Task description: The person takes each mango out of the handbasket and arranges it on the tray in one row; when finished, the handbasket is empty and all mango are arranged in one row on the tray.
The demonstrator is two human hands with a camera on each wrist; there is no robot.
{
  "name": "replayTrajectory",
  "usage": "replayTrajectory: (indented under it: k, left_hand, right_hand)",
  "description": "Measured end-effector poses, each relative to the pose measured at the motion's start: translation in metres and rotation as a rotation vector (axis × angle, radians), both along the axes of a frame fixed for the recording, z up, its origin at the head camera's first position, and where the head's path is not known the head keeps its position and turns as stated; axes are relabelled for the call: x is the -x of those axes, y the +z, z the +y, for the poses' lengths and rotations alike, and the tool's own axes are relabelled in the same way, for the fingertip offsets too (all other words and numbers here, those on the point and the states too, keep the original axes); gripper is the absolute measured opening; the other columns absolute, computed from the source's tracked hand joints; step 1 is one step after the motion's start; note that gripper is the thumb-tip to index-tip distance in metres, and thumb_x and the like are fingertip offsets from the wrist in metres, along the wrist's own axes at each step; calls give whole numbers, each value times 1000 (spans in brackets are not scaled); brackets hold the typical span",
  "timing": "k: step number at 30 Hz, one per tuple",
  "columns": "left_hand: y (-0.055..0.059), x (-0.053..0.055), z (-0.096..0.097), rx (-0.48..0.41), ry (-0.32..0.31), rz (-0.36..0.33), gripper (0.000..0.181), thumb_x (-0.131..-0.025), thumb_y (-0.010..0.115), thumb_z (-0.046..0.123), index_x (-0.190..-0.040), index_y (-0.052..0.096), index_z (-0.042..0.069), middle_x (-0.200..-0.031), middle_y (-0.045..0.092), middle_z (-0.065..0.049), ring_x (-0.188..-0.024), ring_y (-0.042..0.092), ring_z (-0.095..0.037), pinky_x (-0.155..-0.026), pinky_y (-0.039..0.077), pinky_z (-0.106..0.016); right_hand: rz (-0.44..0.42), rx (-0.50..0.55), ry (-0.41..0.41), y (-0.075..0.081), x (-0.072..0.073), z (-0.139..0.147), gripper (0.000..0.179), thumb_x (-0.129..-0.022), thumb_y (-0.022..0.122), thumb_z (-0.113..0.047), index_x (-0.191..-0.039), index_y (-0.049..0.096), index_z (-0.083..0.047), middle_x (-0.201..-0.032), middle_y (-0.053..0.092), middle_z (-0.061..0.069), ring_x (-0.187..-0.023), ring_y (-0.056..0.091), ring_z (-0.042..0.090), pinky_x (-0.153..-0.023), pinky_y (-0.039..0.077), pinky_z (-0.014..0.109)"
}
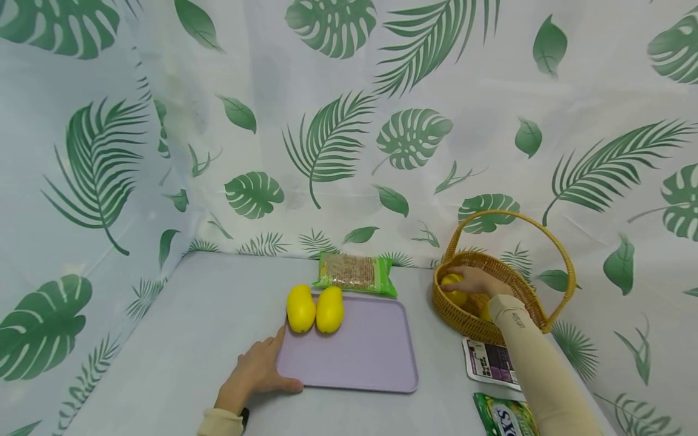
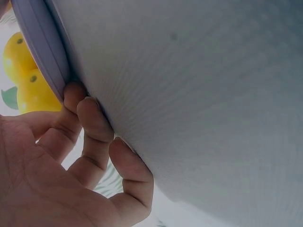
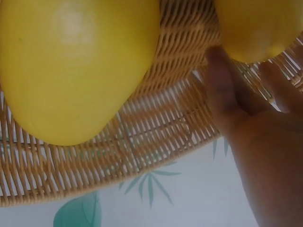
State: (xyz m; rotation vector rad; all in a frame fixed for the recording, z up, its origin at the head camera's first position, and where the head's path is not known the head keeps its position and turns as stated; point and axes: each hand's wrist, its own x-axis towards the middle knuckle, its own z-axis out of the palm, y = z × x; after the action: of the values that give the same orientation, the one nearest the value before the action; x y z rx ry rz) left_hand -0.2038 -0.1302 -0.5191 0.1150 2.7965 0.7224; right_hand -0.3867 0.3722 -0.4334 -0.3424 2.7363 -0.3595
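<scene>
Two yellow mangoes (image 1: 315, 309) lie side by side on the back left of a lilac tray (image 1: 365, 357). At the tray's front left corner, my left hand (image 1: 260, 367) holds it, thumb along the front edge and bent fingers by the left side. In the left wrist view, fingertips (image 2: 92, 116) touch the table beside the tray's rim. Inside a wicker basket (image 1: 463, 327) on the right, my right hand (image 1: 473, 281) grips a mango (image 1: 454, 289), thumb and fingers round it. Another mango (image 3: 75, 66) lies in the basket, partly hidden by the right forearm in the head view.
Behind the tray lies a green-edged bag of brown grains (image 1: 354, 272). A purple and white packet (image 1: 488, 362) and a green packet (image 1: 504, 415) are in front of the basket, partly under the right arm. The basket's tall handle (image 1: 567, 266) arches above it.
</scene>
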Motion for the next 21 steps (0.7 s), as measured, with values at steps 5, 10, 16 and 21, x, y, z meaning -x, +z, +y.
replayTrajectory:
  k: [5,10,16,21]
  left_hand:
    - [-3,0,0,4,6,-17,136,-53,90,67,-160,26,11,-140,59,-22,-122,58,-42,-97,40,-77]
    - [-4,-1,0,9,0,-8,135,-53,90,66,-159,27,10,-139,59,-22,-121,58,-42,-96,40,-77]
    - [-2,0,0,9,-3,11,136,-53,91,66,-159,27,9,-140,59,-23,-121,58,-43,-95,40,-78]
    - [-1,1,0,9,-2,12,136,-53,91,65,-159,27,10,-139,59,-23,-120,58,-42,-95,40,-79]
  right_hand:
    - [-50,-18,-5,-3,0,2,85,-93,65,-52,-151,38,4,-151,39,37,-139,35,58,-111,35,70]
    - [-48,-43,-4,-7,2,3,83,-92,66,-51,-149,41,3,-150,41,36,-139,37,57,-111,36,69]
    - [-28,-55,10,-6,5,5,79,-92,67,-48,-148,44,2,-149,44,34,-138,39,56,-111,37,68]
    - [-25,-67,7,-5,5,4,81,-91,67,-50,-148,43,3,-150,43,35,-139,38,56,-111,36,68]
